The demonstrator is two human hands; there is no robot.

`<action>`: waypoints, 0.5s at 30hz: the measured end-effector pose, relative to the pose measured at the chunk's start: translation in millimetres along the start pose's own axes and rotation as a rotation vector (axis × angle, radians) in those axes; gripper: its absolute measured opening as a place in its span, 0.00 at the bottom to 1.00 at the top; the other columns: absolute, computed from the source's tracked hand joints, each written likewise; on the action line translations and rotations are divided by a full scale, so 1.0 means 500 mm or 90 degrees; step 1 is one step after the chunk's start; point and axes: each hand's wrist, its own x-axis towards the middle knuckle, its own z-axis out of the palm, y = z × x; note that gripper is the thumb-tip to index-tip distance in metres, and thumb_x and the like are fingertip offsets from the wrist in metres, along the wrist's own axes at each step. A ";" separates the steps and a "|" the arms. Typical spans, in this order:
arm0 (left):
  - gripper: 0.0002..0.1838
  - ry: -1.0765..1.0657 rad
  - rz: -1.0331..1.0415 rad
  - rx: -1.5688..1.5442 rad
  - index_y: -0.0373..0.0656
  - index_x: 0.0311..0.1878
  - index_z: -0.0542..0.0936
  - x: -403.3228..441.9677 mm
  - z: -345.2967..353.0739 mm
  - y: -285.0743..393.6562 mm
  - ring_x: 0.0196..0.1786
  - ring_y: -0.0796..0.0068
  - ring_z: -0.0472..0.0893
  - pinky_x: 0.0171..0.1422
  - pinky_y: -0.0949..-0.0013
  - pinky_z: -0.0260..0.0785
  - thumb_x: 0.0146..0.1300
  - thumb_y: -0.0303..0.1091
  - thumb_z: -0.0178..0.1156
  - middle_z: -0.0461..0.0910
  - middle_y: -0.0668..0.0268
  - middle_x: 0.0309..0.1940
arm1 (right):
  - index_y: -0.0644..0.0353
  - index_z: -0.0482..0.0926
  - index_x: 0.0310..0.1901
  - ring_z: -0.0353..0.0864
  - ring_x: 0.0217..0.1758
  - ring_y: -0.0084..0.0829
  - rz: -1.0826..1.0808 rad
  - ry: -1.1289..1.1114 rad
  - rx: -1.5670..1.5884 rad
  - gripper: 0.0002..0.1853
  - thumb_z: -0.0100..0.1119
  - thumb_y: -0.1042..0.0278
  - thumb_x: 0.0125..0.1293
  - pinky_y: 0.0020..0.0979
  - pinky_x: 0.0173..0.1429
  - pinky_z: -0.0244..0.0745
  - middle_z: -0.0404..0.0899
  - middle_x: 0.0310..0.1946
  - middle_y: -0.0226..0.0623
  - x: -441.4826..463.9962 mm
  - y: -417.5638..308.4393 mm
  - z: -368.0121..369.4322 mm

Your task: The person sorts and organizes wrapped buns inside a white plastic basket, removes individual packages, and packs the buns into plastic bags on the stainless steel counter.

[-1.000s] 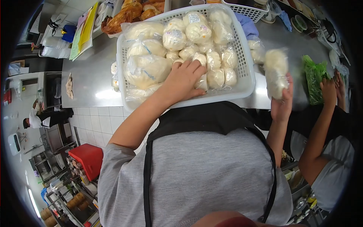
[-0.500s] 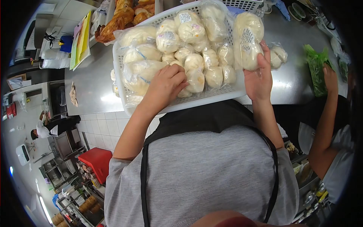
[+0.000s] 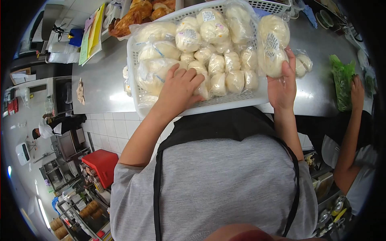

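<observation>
Clear-bagged white buns (image 3: 217,32) fill a white plastic basket (image 3: 231,103) in front of me. My left hand (image 3: 181,87) rests over the bagged buns at the basket's near left, fingers apart and bent, thumb toward the near rim. Its fingertips touch the plastic; I see nothing lifted in it. My right hand (image 3: 282,86) holds up a labelled bag of buns (image 3: 273,44) beside the basket's right rim, with thumb and fingers around the bag's lower right part. Several bags in the basket carry printed labels; others show blue stripes.
The basket stands on a steel table (image 3: 102,76). Browned roast meat (image 3: 132,22) lies in a tray behind it. More bagged buns (image 3: 303,65) sit at right. A co-worker's hand (image 3: 357,92) holds a green bag (image 3: 341,80). Papers (image 3: 93,34) stand at left.
My left hand's fingers have spread apart from a closer, bent grasp over the buns. My right hand still holds the labelled bag. The whole view has shifted slightly.
</observation>
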 end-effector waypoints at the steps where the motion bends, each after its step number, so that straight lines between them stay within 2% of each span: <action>1: 0.15 -0.001 -0.003 0.002 0.46 0.40 0.75 -0.004 0.001 -0.003 0.41 0.61 0.77 0.54 0.62 0.68 0.50 0.33 0.67 0.74 0.63 0.35 | 0.55 0.52 0.68 0.58 0.71 0.39 0.003 -0.002 0.002 0.28 0.44 0.58 0.69 0.44 0.71 0.55 0.58 0.67 0.42 0.000 0.000 0.002; 3: 0.11 -0.091 0.006 -0.081 0.45 0.36 0.74 -0.007 0.004 -0.008 0.41 0.62 0.77 0.55 0.61 0.68 0.51 0.32 0.65 0.74 0.64 0.34 | 0.56 0.52 0.68 0.58 0.71 0.38 -0.004 0.005 -0.013 0.28 0.44 0.58 0.69 0.44 0.71 0.55 0.58 0.67 0.41 -0.001 -0.002 0.005; 6: 0.09 -0.118 -0.018 -0.095 0.44 0.32 0.73 -0.019 0.001 -0.014 0.41 0.62 0.77 0.53 0.61 0.68 0.51 0.31 0.64 0.73 0.65 0.33 | 0.56 0.52 0.68 0.58 0.71 0.38 -0.012 0.010 -0.010 0.29 0.44 0.58 0.69 0.43 0.72 0.54 0.58 0.67 0.42 -0.004 -0.004 0.005; 10: 0.08 -0.038 0.058 -0.105 0.43 0.30 0.74 -0.023 0.000 -0.029 0.39 0.62 0.77 0.48 0.60 0.69 0.51 0.30 0.64 0.73 0.65 0.31 | 0.58 0.52 0.68 0.57 0.71 0.38 -0.017 0.003 0.016 0.29 0.46 0.60 0.69 0.42 0.72 0.54 0.58 0.67 0.42 -0.003 -0.003 0.001; 12: 0.08 -0.049 0.047 -0.126 0.43 0.30 0.74 -0.017 -0.009 -0.021 0.39 0.62 0.77 0.46 0.61 0.69 0.51 0.29 0.64 0.73 0.64 0.32 | 0.59 0.52 0.68 0.59 0.70 0.36 -0.061 -0.032 -0.029 0.32 0.53 0.64 0.65 0.38 0.72 0.54 0.60 0.65 0.41 -0.002 0.008 -0.007; 13: 0.08 -0.045 0.051 -0.128 0.43 0.30 0.74 -0.016 -0.009 -0.018 0.39 0.62 0.77 0.46 0.61 0.69 0.51 0.29 0.64 0.73 0.64 0.32 | 0.59 0.52 0.68 0.59 0.70 0.36 -0.065 -0.031 -0.033 0.32 0.53 0.64 0.65 0.38 0.72 0.54 0.60 0.65 0.41 -0.002 0.010 -0.004; 15: 0.07 -0.108 0.009 -0.187 0.43 0.30 0.74 -0.007 -0.003 -0.010 0.41 0.61 0.76 0.46 0.61 0.70 0.51 0.29 0.64 0.73 0.65 0.33 | 0.63 0.55 0.67 0.63 0.65 0.32 -0.165 -0.087 -0.187 0.35 0.60 0.74 0.59 0.33 0.68 0.59 0.62 0.62 0.42 -0.007 0.011 0.007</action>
